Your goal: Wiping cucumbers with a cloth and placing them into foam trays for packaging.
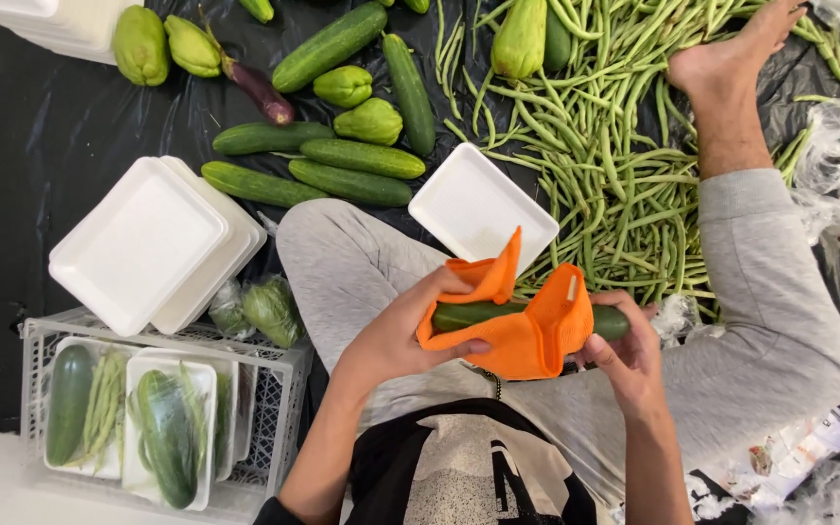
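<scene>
White foam trays (138, 241) stacked at left on black plastic sheet (12, 175), above a white wire crate (274, 408) holding 3 wrapped trays of cucumber and beans. Loose cucumbers (362, 157), chayotes (369, 121) and 1 eggplant (259, 91) lie beyond. Centre: left hand (396, 335) closed around an orange cloth (527, 326), thumb on top, fingers under. Cloth wraps a cucumber (469, 313) held level between both hands, over the lap. 1 empty foam tray (478, 206) just behind it. Right hand (629, 355) pinches the cucumber's right end, fingers curled. Long green beans (614, 146) piled at right, bare foot (731, 53) resting among them.
</scene>
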